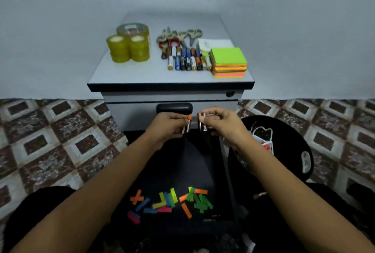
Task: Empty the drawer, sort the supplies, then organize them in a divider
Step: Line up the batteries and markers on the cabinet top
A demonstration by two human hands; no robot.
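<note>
On the cabinet (pixel 142 74), tape (pixel 129 46), scissors (pixel 178 36), batteries (pixel 188 59) and notes (pixel 229 62) lie sorted. Left hand (pixel 168 126) and right hand (pixel 221 123) each pinch more batteries above the open drawer (pixel 226 161); flags (pixel 172 202) remain inside. No divider visible.

1. Left hand (pixel 166 126) grips small batteries (pixel 187 125); right hand (pixel 223 124) grips a second battery bunch (pixel 202 122), over the open drawer (pixel 203 167).
2. Coloured strips (pixel 172 202) lie scattered in the drawer.
3. Cabinet top (pixel 142 74): tape rolls (pixel 129 46) left, scissors (pixel 178 36) behind battery row (pixel 188 60), sticky notes (pixel 228 59) right.
</note>
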